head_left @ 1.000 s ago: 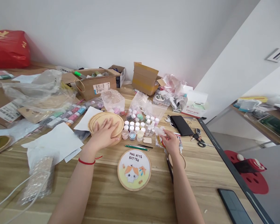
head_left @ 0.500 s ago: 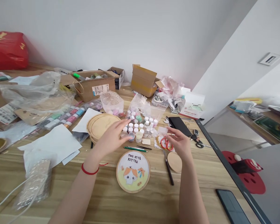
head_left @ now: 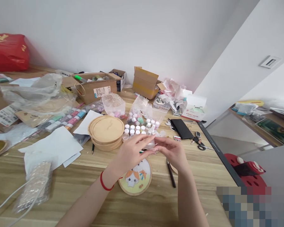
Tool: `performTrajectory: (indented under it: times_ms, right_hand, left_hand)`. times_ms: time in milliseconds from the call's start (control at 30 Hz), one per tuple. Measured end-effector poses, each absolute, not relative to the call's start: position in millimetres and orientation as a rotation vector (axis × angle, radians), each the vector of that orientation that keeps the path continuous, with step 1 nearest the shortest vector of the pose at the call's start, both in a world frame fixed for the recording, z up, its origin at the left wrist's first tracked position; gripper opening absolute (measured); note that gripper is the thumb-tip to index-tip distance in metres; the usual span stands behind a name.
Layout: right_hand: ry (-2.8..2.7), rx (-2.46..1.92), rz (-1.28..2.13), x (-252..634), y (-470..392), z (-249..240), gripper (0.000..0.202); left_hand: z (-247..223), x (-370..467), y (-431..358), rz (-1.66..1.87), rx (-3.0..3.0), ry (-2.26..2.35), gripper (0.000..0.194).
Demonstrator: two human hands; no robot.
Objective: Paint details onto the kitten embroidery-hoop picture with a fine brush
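Observation:
My left hand (head_left: 134,151), with a red string on its wrist, closes around a small clear plastic jar (head_left: 150,144) in front of the rows of jars. My right hand (head_left: 171,149) meets it from the right, its fingertips pressed to the same jar; any lid between the fingers is hidden. Below the hands lies a round wooden hoop (head_left: 138,184) with a kitten picture, its lettering covered by my left hand. White-capped little jars (head_left: 132,127) stand just behind. A dark-handled tool (head_left: 171,173) lies under my right wrist.
Stacked round wooden boards (head_left: 106,129) lie to the left, beside white paper sheets (head_left: 54,146). Cardboard boxes (head_left: 145,82) and plastic bags (head_left: 113,104) line the wall. A black wallet-like case (head_left: 181,128), keys (head_left: 196,138) and scissors (head_left: 202,147) lie near the right edge.
My hands have come together: the left moved right and nearer from the jars, the right moved left. A small clear jar is now between them. Part of the hoop is newly covered.

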State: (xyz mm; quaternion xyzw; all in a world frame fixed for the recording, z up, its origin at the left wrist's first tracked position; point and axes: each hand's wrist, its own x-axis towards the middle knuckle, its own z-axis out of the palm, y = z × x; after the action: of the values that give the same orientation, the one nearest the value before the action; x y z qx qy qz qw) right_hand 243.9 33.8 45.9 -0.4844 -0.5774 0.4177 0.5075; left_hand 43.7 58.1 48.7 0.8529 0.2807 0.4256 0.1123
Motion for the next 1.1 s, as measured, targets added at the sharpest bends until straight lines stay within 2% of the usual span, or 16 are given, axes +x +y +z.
performTrajectory:
  times_ms: [533, 867, 1100]
  right_hand:
    - [-1.341, -1.147, 1.105, 240.2, 32.8, 52.7, 0.039]
    - [-1.279, -1.120, 1.176, 238.2, 31.9, 52.9, 0.063]
    - [-1.274, -1.133, 1.101, 244.4, 31.9, 55.6, 0.063]
  left_hand:
    - [45.4, 43.8, 59.8, 1.284, 2.507, 0.821, 0.044]
    - [46.1, 43.1, 60.1, 1.247, 2.496, 0.825, 0.043]
    - [46.9, 38.7, 63.1, 1.259, 2.493, 0.886, 0.041]
